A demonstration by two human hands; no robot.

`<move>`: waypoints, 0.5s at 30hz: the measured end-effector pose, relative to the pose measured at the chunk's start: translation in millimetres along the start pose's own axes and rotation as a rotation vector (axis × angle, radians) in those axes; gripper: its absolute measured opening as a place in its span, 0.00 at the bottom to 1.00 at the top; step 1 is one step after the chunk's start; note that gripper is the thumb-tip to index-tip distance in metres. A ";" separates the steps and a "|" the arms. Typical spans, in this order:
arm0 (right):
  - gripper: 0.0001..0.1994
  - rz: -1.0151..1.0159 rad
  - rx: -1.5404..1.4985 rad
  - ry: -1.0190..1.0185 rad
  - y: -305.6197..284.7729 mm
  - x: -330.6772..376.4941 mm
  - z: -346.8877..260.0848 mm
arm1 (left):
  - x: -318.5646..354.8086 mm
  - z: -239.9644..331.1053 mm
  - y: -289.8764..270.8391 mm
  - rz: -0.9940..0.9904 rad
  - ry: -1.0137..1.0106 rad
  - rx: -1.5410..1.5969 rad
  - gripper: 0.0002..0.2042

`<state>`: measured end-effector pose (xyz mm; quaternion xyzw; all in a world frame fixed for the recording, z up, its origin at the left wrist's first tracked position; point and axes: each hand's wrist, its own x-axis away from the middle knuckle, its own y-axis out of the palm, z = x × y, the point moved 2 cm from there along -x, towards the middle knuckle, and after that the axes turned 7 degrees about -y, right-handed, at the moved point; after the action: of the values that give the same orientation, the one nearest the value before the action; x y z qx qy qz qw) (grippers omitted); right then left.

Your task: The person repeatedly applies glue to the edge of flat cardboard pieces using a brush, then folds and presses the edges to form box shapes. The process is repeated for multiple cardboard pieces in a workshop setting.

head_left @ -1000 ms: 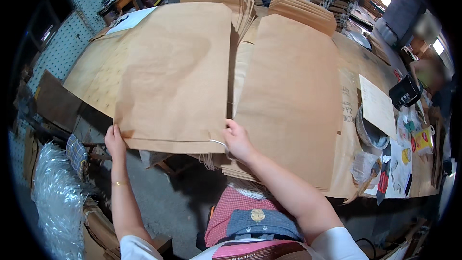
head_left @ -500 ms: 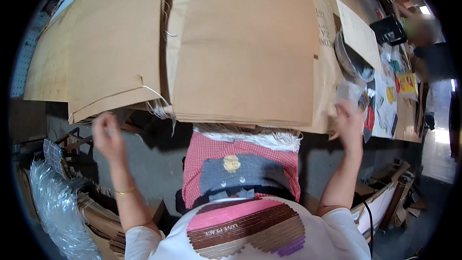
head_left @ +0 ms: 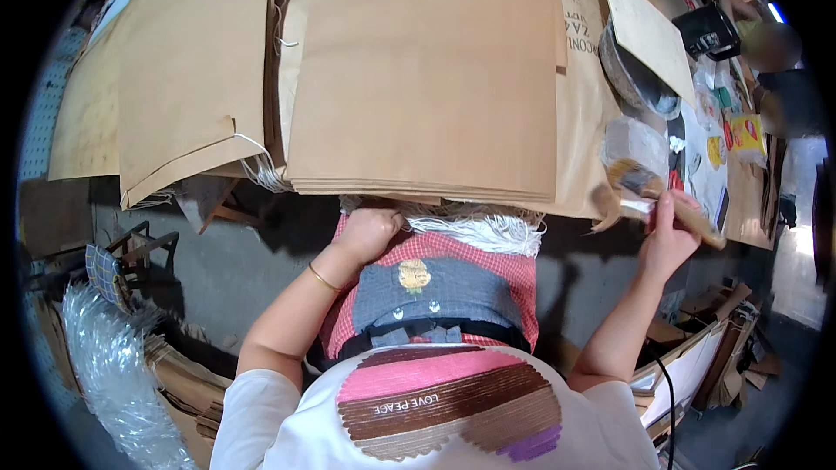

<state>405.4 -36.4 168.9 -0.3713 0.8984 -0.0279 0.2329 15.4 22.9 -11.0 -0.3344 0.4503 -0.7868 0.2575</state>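
My right hand [head_left: 669, 239] grips a brush by its wooden handle [head_left: 704, 228]. The brush's bristles [head_left: 634, 177] point up and to the left, by a clear plastic container [head_left: 636, 144] at the table's right front. My left hand [head_left: 370, 235] is closed just below the table's front edge, at the left end of a bundle of white strings [head_left: 488, 233]. Its fingertips are hidden, so what they grasp cannot be made out. In front of me lies a stack of brown paper sheets [head_left: 422, 78]. Left of it is a second brown paper stack [head_left: 196, 61] with white string at its corner.
A grey basin [head_left: 640, 78] with a pale board [head_left: 646, 39] across it stands at the right. Beyond are a black container [head_left: 705, 32] and a yellow packet [head_left: 746, 137]. A person [head_left: 773, 57] is at the far right. Clear plastic strips [head_left: 122, 374] hang at the lower left.
My left hand has moved right, from the left stack's corner to the string bundle, and closed. My right hand has shifted right and now holds the brush.
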 end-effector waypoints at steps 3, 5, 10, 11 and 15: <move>0.06 -0.129 -0.148 0.007 54.5 31.0 -30.4 | 13.1 7.4 -17.0 0.314 0.028 0.102 0.04; 0.06 -0.230 -0.181 -0.190 95.5 51.7 -38.2 | 32.7 14.6 -41.2 0.418 0.022 0.182 0.06; 0.08 -0.505 -0.333 0.060 195.3 85.2 -69.1 | 82.4 4.8 -68.9 0.526 0.007 0.233 0.09; 0.07 -0.523 -0.367 0.144 209.6 87.4 -75.3 | 88.9 -0.9 -71.7 0.511 -0.015 0.247 0.09; 0.05 -0.566 -0.296 0.069 245.8 95.2 -77.3 | 93.8 0.4 -106.8 0.584 -0.210 -0.032 0.09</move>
<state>152.0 67.1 144.9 -0.6350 0.7612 0.0268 0.1289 -55.8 5.8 110.8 -0.2742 0.5106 -0.6336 0.5125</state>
